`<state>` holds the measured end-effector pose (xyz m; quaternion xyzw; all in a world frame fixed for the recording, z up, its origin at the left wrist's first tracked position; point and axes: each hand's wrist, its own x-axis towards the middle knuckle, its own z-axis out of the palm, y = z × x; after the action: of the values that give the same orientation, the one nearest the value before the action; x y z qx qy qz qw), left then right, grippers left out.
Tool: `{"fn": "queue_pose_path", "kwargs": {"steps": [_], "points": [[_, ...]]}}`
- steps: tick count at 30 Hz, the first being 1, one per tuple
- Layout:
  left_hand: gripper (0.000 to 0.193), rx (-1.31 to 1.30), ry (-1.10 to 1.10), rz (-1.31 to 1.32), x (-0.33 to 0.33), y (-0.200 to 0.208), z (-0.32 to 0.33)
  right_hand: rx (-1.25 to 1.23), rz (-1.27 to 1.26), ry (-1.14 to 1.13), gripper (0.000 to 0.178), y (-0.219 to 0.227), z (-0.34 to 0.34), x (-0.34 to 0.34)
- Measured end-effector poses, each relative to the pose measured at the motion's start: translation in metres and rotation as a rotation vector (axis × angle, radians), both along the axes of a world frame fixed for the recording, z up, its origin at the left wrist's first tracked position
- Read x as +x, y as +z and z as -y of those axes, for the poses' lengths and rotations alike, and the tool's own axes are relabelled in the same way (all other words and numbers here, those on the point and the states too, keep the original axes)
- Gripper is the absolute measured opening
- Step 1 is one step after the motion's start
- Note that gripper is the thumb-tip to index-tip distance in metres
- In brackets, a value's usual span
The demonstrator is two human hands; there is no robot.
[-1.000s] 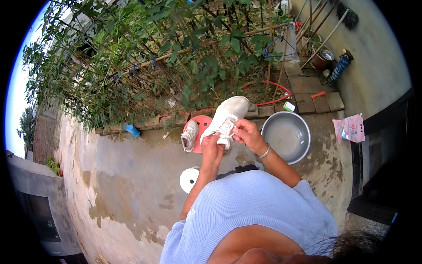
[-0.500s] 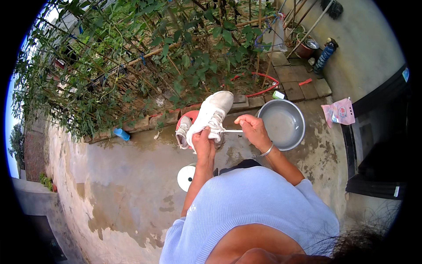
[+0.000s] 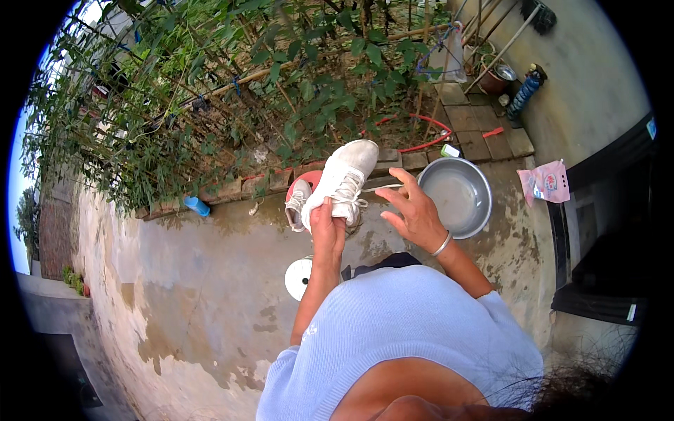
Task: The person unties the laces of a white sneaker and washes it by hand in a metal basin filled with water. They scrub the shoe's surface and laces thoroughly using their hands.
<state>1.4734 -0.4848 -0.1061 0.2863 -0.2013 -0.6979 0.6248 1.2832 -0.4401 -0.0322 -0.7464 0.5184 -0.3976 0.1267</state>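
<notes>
Blotchy, damp concrete (image 3: 189, 281) stretches broadly to my left, up to a rough brick border (image 3: 230, 189). I have the fingers of the left hand (image 3: 327, 228) clamped around a white shoe (image 3: 339, 179), raised, its rounded toe pointing away; the fingers of the right hand (image 3: 420, 219) are spread, and a thin lace (image 3: 381, 188) reaches toward them, though I cannot tell whether they touch it. To the right sits a smooth, round metal basin (image 3: 460, 200). Beyond the border, leafy plants (image 3: 84, 154) climb wooden poles (image 3: 418, 32).
</notes>
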Motion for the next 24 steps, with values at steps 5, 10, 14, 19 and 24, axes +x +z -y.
{"fn": "queue_pose_path", "kwargs": {"steps": [5, 10, 14, 19, 24], "points": [[0.035, -0.020, -0.124, 0.051, -0.014, 0.002, -0.018, 0.039, 0.055, -0.038, 0.027, -0.034, 0.016, 0.023], [0.046, -0.029, -0.153, 0.124, -0.017, -0.012, -0.024, 0.105, 0.566, -0.017, 0.011, -0.056, 0.030, 0.007], [0.042, 0.029, -0.040, 0.205, -0.007, -0.043, -0.022, 0.152, 1.384, 0.058, 0.011, -0.001, 0.026, -0.043], [0.045, 0.098, -0.016, 0.145, -0.013, -0.058, -0.027, 0.287, 1.146, 0.252, 0.024, 0.002, 0.012, -0.043], [0.095, -0.015, -0.220, 0.035, -0.025, -0.033, -0.030, 0.303, 0.412, 0.063, 0.018, -0.061, -0.012, -0.014]]}}
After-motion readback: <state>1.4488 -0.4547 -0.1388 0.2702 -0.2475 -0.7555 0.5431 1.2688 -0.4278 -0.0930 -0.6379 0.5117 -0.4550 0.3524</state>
